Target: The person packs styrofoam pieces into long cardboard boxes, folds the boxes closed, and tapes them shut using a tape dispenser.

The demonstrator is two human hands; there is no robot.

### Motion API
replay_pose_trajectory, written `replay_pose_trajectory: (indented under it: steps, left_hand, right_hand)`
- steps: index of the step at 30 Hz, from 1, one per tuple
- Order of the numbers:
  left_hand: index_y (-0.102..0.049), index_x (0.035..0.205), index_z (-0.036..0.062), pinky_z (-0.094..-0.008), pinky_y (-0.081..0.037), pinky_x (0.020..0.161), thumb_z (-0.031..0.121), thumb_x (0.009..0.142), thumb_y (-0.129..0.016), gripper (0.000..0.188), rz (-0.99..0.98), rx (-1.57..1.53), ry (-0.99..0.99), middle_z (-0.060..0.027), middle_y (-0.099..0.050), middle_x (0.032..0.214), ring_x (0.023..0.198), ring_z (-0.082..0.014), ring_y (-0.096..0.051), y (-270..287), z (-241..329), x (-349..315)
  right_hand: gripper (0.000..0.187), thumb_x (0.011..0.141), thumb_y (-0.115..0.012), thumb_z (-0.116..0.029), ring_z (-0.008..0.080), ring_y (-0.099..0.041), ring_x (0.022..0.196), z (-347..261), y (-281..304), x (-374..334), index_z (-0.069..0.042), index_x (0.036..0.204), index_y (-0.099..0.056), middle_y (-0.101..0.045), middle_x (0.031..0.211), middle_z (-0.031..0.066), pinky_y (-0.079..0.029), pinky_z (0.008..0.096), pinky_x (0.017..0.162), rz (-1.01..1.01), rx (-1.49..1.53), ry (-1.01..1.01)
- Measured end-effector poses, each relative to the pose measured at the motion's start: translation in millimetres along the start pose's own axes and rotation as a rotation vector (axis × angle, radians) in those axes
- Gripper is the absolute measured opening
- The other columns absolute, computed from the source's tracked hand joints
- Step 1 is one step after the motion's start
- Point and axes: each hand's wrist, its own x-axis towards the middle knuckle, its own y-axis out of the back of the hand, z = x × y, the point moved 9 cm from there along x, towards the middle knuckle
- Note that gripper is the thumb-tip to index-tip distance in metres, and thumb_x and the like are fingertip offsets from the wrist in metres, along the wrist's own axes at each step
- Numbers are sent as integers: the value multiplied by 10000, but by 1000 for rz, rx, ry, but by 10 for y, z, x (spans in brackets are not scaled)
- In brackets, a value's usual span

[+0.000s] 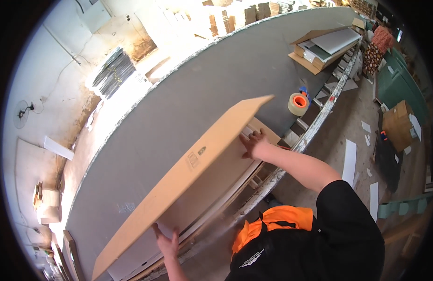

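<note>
A long, flat cardboard box (198, 159) lies along the near edge of the grey work surface, its long printed flap raised at a slant. Inside it is a pale flat panel (212, 187). My left hand (167, 242) is at the flap's lower edge towards the near left end, thumb and fingers apart, the fingertips partly hidden by the flap. Towards the far right end, my right hand (254, 142) has its fingers spread against the inside of the box, beside the end flap. Just beyond the right hand stands a roll of clear tape (298, 104) with an orange core and a blue part, apparently a dispenser.
A second open carton (324, 47) with flat panels lies farther along the grey belt-like surface (179, 98). A chipped metal rail (326, 110) and rollers run along the near side. White strips (350, 161) litter the floor. Another person (379, 47) stands at the far right.
</note>
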Motion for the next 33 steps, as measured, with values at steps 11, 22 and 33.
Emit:
replay_pose_trajectory:
  steps: [11, 22, 33]
  left_hand:
    - [-353, 1479, 44, -524, -218, 1160, 688, 772, -609, 990, -651, 621, -176, -262, -328, 1507, 1399, -432, -289, -391, -246, -541]
    - [-453, 1416, 59, -561, -377, 1029, 684, 637, -732, 1037, -610, 637, -398, -206, -496, 1379, 1231, -414, -497, -346, -502, -565]
    - [-598, 1280, 30, -522, -427, 1035, 662, 823, -583, 780, -759, 665, -216, -221, -583, 1317, 1207, -410, -556, -209, -941, -759]
  right_hand:
    - [500, 899, -584, -393, 300, -532, 1221, -304, 15, 58, -139, 1328, -553, -599, 1291, 134, -379, 422, 1063, 311, 192, 311]
    - [421, 873, -611, -314, 345, -576, 1135, -960, 139, -280, -101, 1236, -633, -622, 1238, 165, -447, 448, 988, 33, 407, 960]
    - [493, 802, -635, -406, 397, -586, 1053, -1597, -818, -637, -70, 1162, -653, -633, 1164, 182, -482, 479, 924, -137, 485, 553]
